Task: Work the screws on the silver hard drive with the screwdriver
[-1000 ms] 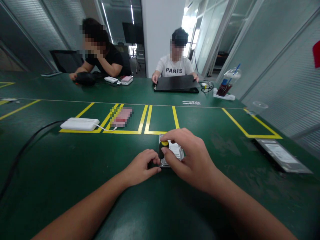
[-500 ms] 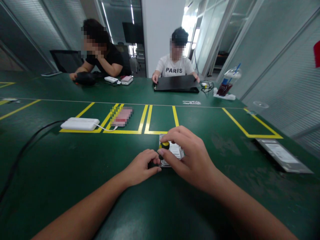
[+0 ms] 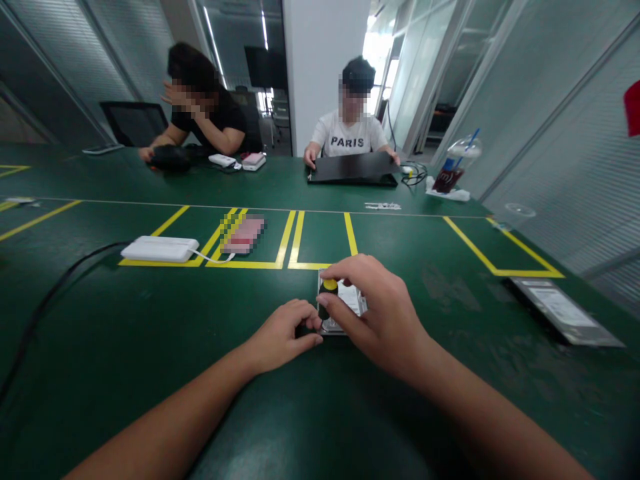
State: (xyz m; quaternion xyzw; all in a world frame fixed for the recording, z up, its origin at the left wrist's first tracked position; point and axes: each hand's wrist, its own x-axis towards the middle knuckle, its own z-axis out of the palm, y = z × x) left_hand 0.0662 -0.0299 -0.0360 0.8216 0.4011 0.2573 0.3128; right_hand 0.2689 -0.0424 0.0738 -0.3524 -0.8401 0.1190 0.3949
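Note:
A hard drive (image 3: 353, 300) with a white label lies flat on the green table, partly hidden under my hands. My right hand (image 3: 377, 307) is closed on a small screwdriver (image 3: 329, 291) with a black and yellow handle, pinched between thumb and fingertips. The screwdriver stands roughly upright over the drive's left side; its tip is hidden. Low at the drive's left edge, my left hand (image 3: 293, 330) has curled fingers and its thumb by the near left corner, gripping that edge.
Another hard drive (image 3: 560, 310) lies at the right. To the left are a white power bank (image 3: 161, 249), a black cable (image 3: 55, 290) and a pink phone (image 3: 245, 235). Across the table, two people sit; one holds a dark panel (image 3: 353, 167). A drink cup (image 3: 455, 165) stands far right.
My right fingers have shifted slightly around the screwdriver, and its handle looks turned and more upright. My left hand stays at the drive's edge. The person at left has raised their fingers.

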